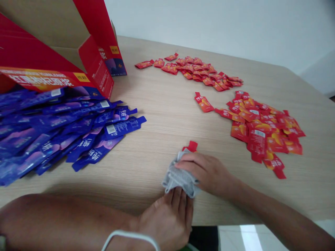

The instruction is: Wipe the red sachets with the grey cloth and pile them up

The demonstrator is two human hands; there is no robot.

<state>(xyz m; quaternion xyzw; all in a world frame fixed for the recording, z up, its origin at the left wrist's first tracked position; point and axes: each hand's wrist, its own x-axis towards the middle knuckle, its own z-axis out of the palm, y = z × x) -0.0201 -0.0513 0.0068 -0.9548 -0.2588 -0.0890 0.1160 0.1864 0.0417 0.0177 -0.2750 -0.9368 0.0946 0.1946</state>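
Observation:
A grey cloth [180,176] is bunched over a red pouch near the table's front edge. Only the pouch's narrow red spout end [192,146] shows plainly beyond the cloth; most of it is covered. My right hand [206,170] is closed on the cloth from the right, its fingers pressing it down over the pouch. From the near side, my left hand [169,214] has its fingers together at the cloth's lower edge, where a sliver of red shows between them. Its fingertips are partly hidden under the cloth.
A heap of blue pouches [78,129] lies at the left before an open red carton [99,71]. Several red-orange pouches [264,125] are piled at the right. Another row of small red pouches [196,69] lies farther back. One single pouch [204,103] lies between them.

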